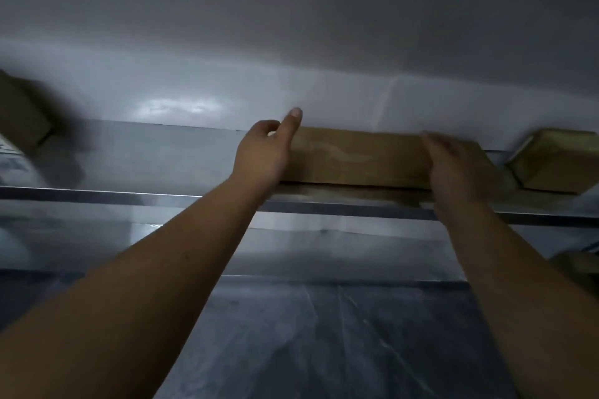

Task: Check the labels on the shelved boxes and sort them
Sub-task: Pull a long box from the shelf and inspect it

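A flat brown cardboard box (356, 157) lies on the upper metal shelf (146, 196), close to the white wall. My left hand (262, 152) is at the box's left end, thumb raised along the end face and fingers curled behind it. My right hand (453, 165) lies over the box's right end with the fingers laid on its front and top; it is blurred. No label shows on the box's visible faces.
A second cardboard box (557, 162) sits on the same shelf at the far right. Another box (19, 113), blurred, is at the far left. A lower steel shelf (324, 334) spreads below, with a brown box corner (580, 266) at its right edge.
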